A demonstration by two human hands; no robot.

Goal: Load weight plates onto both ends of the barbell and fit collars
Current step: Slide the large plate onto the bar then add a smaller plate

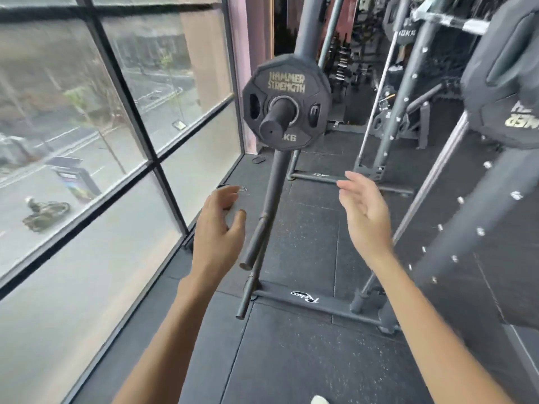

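Empty and loose-fingered, the left grip point(217, 228) and right grip point(364, 211) hover; above them a matte many-sided plate point(287, 70) rings the cylindrical barbell sleeve point(275, 119).

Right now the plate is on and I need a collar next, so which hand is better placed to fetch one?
Left, likely. The left hand hangs open on the window side, above what looks like a collar on the floor; the right hand is across the post.

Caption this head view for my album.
Empty left hand and right hand hover below the Hammer Strength plate on the barbell end, no collar.
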